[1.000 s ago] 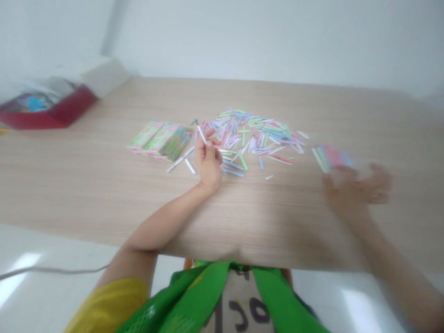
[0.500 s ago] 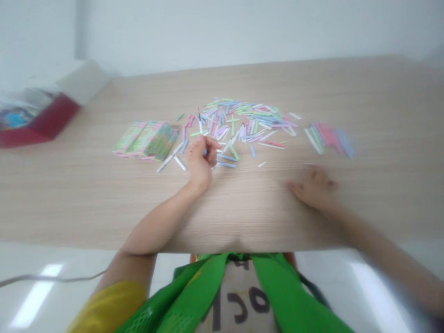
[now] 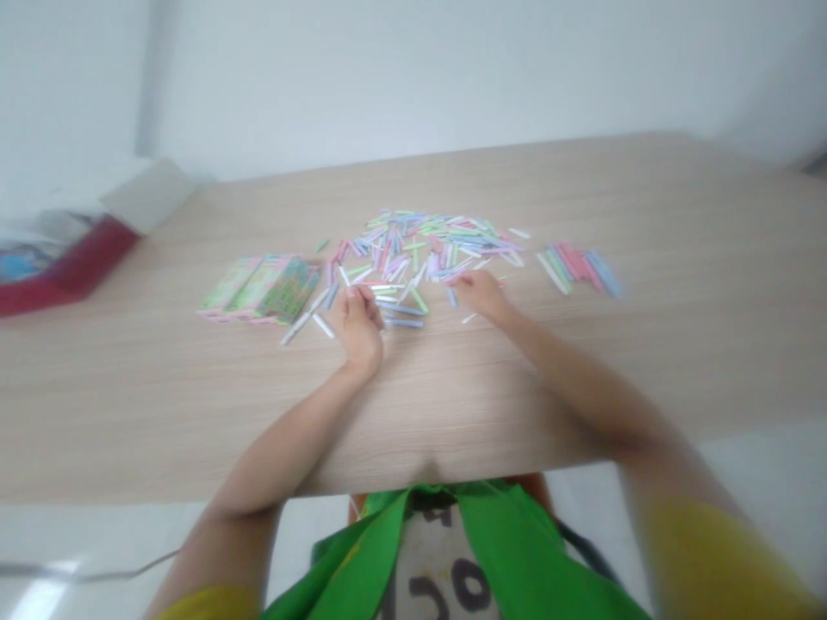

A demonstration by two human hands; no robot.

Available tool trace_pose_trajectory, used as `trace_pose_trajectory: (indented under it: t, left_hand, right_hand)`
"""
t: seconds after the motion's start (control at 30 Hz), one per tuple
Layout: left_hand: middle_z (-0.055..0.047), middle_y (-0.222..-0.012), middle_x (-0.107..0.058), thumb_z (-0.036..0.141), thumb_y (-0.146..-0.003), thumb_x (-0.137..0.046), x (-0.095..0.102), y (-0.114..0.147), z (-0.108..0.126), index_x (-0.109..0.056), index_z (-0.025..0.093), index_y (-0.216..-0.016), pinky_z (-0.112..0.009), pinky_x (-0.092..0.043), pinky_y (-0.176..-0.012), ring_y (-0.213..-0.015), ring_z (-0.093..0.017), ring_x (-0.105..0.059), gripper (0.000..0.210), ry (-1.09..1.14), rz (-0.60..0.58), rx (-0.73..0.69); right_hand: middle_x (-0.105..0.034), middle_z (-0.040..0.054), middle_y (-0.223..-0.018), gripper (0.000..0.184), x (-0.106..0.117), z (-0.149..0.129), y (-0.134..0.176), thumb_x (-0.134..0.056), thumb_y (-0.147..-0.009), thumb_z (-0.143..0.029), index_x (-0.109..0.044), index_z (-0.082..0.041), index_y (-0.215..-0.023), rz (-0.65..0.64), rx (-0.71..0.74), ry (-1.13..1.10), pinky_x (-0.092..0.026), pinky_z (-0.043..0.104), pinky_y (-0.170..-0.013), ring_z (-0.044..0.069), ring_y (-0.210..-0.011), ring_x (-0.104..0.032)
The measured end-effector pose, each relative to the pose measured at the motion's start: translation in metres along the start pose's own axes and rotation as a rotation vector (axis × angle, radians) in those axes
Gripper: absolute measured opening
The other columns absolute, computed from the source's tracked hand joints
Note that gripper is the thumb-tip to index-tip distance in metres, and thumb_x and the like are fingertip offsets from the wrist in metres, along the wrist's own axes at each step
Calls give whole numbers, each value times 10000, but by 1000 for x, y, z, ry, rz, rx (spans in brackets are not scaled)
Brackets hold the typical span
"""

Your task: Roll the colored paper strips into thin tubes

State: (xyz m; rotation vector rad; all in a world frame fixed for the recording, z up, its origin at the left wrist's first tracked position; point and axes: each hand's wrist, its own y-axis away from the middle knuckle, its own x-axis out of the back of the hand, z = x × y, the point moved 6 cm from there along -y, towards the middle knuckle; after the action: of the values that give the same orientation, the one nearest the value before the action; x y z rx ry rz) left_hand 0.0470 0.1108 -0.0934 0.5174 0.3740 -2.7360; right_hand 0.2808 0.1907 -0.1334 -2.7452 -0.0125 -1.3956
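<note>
Many thin chalk sticks (image 3: 445, 226) in white, pink, green, blue and purple lie in a loose pile on the table. My left hand (image 3: 362, 331) is at the near left edge of the pile, its fingers curled closed. A white chalk stick (image 3: 345, 275) juts up beyond its fingertips and seems to be held there. My right hand (image 3: 481, 293) reaches into the near right side of the pile. Its fingertips are drawn together among the sticks; what they pinch, if anything, is hidden. A reddish stick lies partly behind this hand.
To the right, a neat row of chalk sticks (image 3: 578, 267) lies sorted by colour. Several green and pink patterned boxes (image 3: 258, 288) lie side by side at left. A red box (image 3: 83, 263) with an open flap stands at the table's (image 3: 413, 405) far left, before the wall.
My right hand has moved left from below the colour-sorted row to the pile, and its fingers have come together. The left hand stays closed near the same place. The view has shifted slightly.
</note>
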Motion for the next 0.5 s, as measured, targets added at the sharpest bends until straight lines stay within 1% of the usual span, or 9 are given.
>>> trace_pose_trajectory:
  t: [0.07, 0.13, 0.2, 0.27, 0.37, 0.43, 0.5]
  left_hand:
    - [111, -485, -224, 715, -801, -614, 7, -5, -9, -432, 213, -667, -180, -116, -390, -400, -45, -165, 551, 7, 22, -78]
    - [112, -473, -230, 752, -763, -623, 13, -10, -18, -422, 213, -654, -182, -122, -393, -401, -45, -172, 585, 3, 40, -127]
    - [106, -477, -239, 758, -764, -614, 18, -14, -25, -412, 214, -648, -186, -134, -397, -407, -50, -188, 592, 1, 46, -162]
    - [96, -492, -253, 752, -783, -596, 20, -16, -32, -398, 215, -643, -191, -152, -402, -417, -57, -208, 590, 5, 31, -183]
    - [83, -507, -269, 724, -842, -553, 21, -15, -42, -389, 214, -637, -203, -189, -413, -427, -69, -234, 574, -12, -17, -201]
    - [68, -511, -296, 698, -907, -482, 20, -9, -46, -397, 213, -635, -217, -237, -430, -441, -84, -275, 562, -87, -66, -243]
    - [45, -526, -357, 670, -956, -413, 18, -2, -50, -420, 212, -638, -233, -302, -466, -476, -101, -345, 558, -173, -112, -294]
  right_hand:
    - [-769, 92, -948, 355, -15, -24, -7, -472, -957, -265, -781, -116, -1049, -67, 59, -1, -424, 259, -751, 183, -862, -651]
    - [-753, 74, -839, 316, -30, -46, -9, -518, -925, -271, -789, -113, -886, -110, 102, 9, -382, 250, -679, 168, -781, -628]
    - [-729, 58, -748, 272, -44, -64, -8, -574, -879, -269, -768, -124, -755, -157, 139, 24, -346, 250, -637, 157, -719, -599]
    - [-711, 54, -701, 260, -54, -77, -7, -599, -854, -272, -751, -133, -696, -189, 160, 38, -322, 253, -616, 155, -694, -582]
    - [-713, 51, -708, 265, -58, -81, -13, -598, -859, -287, -758, -137, -711, -199, 163, 36, -323, 249, -613, 154, -702, -586]
    - [-724, 40, -736, 258, -54, -74, -23, -592, -872, -287, -777, -138, -771, -189, 142, 15, -348, 235, -623, 147, -715, -597]
    - [-736, 33, -764, 249, -46, -61, -34, -590, -880, -274, -791, -131, -843, -174, 106, -11, -377, 222, -635, 137, -723, -607]
